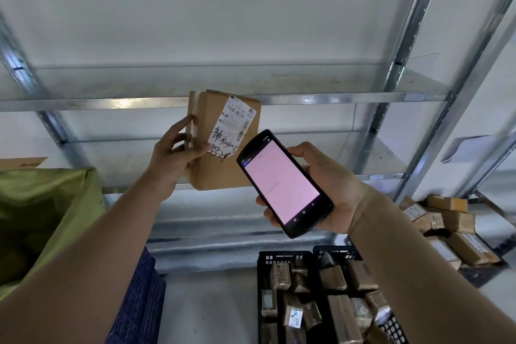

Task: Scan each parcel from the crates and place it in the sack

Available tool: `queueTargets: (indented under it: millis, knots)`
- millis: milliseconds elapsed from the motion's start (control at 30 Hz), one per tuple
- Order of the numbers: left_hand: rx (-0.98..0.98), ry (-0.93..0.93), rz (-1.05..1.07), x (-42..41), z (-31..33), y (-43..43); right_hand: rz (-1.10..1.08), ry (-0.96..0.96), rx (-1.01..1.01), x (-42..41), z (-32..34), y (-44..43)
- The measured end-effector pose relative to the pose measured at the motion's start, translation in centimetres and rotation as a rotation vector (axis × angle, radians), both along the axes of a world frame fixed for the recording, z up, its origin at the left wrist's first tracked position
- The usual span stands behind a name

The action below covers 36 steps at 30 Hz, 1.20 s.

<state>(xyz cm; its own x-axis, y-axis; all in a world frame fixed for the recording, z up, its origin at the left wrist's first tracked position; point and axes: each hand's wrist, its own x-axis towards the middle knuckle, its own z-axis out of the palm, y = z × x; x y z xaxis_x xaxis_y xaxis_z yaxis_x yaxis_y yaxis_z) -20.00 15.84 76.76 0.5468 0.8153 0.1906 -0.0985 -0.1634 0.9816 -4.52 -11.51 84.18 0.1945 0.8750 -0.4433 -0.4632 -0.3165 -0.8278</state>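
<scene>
Soft, cool, even light is filling the room, leaving only faint shadows under the shelves (307, 98). The scanner (282, 181) screen is glowing pale pink and washing out its own text. The label (237, 123) on the held parcel (220, 173) is showing fairly sharp, while the shelves' uprights are smearing with blur and bowing toward the frame edges. The black crate (284, 255) below is sitting in dimmer light.

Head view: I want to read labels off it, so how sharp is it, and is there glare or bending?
Head view: the label on the parcel in the left hand shows large print, fine print blurs; the scanner screen in the right hand glares pale pink; shelf posts lean inward from the wide lens.
</scene>
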Motion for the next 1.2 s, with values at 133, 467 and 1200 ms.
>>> queueTargets:
  millis: [133, 467, 1200]
  knots:
    - [-0.066, -0.019, 0.054, 0.3, -0.2, -0.7, -0.031, 0.024, 0.113, -0.1, -0.5, 0.5]
    - [-0.315, -0.146, 0.283, -1.7, 0.3, -4.4, -0.149, 0.322, 0.581, -2.4, -0.8, 5.3]
    - [-0.346, -0.081, 0.554, -30.3, 0.0, 3.9, 0.103, 0.394, 0.567, -26.4, -1.2, 20.1]
